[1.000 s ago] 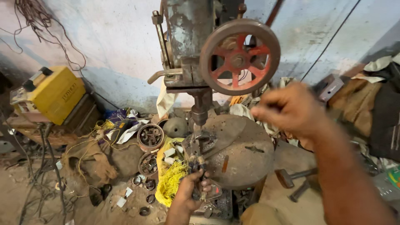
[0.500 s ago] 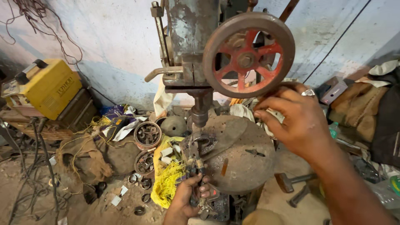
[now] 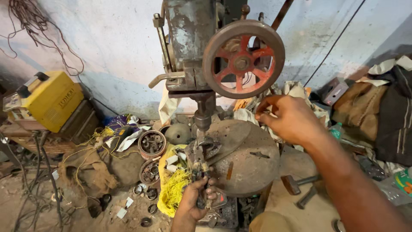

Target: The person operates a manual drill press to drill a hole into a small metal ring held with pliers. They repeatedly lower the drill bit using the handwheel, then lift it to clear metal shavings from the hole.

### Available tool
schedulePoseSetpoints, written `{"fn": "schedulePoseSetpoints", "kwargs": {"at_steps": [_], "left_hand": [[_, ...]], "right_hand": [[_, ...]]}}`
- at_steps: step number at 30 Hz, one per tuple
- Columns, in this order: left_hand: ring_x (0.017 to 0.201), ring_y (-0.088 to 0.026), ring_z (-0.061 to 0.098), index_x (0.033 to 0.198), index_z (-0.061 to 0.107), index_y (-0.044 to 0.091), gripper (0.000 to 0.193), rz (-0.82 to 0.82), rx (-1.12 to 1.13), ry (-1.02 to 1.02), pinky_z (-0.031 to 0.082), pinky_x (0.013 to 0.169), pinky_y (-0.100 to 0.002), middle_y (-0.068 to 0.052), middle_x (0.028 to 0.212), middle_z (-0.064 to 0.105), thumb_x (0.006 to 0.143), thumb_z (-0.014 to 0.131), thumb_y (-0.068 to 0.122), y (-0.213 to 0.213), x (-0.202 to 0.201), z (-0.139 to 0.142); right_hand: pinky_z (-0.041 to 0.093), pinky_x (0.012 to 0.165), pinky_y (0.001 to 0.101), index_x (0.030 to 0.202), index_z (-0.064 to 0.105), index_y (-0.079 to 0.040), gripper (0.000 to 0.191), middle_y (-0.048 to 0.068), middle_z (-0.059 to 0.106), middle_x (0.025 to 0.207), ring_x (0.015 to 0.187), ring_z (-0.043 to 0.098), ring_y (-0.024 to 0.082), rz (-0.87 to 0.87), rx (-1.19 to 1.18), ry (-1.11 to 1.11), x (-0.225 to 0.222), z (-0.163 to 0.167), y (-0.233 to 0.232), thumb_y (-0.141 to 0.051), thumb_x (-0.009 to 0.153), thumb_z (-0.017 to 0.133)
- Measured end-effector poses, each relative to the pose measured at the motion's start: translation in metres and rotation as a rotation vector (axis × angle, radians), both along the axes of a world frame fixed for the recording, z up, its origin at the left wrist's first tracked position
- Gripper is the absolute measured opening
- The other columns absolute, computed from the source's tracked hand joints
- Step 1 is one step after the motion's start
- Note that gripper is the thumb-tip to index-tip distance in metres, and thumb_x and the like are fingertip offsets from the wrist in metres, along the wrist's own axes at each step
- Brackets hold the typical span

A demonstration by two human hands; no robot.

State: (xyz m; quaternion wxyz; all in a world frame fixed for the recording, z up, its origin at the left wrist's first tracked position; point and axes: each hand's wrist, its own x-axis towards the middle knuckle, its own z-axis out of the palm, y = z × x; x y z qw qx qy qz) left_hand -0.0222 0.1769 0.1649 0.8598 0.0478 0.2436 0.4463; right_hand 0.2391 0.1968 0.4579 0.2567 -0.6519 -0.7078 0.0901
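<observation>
Looking down from the head camera at an old drill press (image 3: 193,51) in a cluttered workshop. Left hand (image 3: 198,199) sits low, its fingers (image 3: 209,194) clamped around a small metal workpiece (image 3: 200,165), which stands on the near edge of the round drill table (image 3: 244,159), directly under the chuck (image 3: 202,120). Right hand (image 3: 288,118) hovers just below the red-spoked handwheel (image 3: 243,60), fingers curled together, apparently not touching the rim; whether they pinch anything cannot be told. Left of the fingers lie yellow wire (image 3: 174,193) and tins of scrap (image 3: 152,144); farther left, a yellow welder (image 3: 50,101). Judging by this, the piece is positioned, but the chuck appears raised above it, so no cut seems underway.
</observation>
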Motion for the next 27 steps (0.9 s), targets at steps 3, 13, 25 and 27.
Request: {"fn": "schedulePoseSetpoints", "kwargs": {"at_steps": [3,13,25,27], "left_hand": [[0.058,-0.014,0.048,0.115,0.054,0.006,0.018,0.051,-0.054,0.003,0.042,0.051,-0.029,-0.008,0.081,0.059,0.099,0.048,0.011,-0.001,0.002,-0.001],[0.057,-0.014,0.048,0.121,0.056,0.006,0.024,0.055,0.009,0.011,0.042,0.050,-0.029,-0.008,0.080,0.061,0.097,0.049,0.010,-0.001,-0.001,-0.002],[0.060,-0.015,0.048,0.124,0.052,0.007,0.024,0.044,-0.007,0.014,0.042,0.052,-0.030,-0.008,0.082,0.059,0.101,0.047,0.011,0.002,0.001,-0.005],[0.060,-0.016,0.048,0.124,0.052,0.007,0.024,0.047,0.000,0.023,0.041,0.051,-0.030,-0.008,0.082,0.059,0.101,0.047,0.011,0.002,0.000,-0.007]], "right_hand": [[0.056,0.076,0.0431,0.106,0.079,-0.018,0.028,0.016,0.077,0.092,0.085,0.074,0.030,-0.059,-0.003,0.013,0.000,-0.009,0.000,-0.033,0.082,0.077],[0.056,0.071,0.0403,0.102,0.077,-0.015,0.021,0.011,0.079,0.088,0.078,0.074,0.026,0.012,0.147,0.127,0.000,-0.032,0.006,-0.021,0.083,0.072],[0.056,0.071,0.0414,0.103,0.079,-0.014,0.025,0.015,0.077,0.086,0.075,0.073,0.027,0.003,0.085,0.139,0.001,-0.021,0.001,-0.026,0.081,0.076],[0.056,0.071,0.0415,0.103,0.079,-0.014,0.026,0.014,0.078,0.087,0.076,0.073,0.027,0.003,0.066,0.136,0.001,-0.019,0.001,-0.028,0.081,0.077]]}}
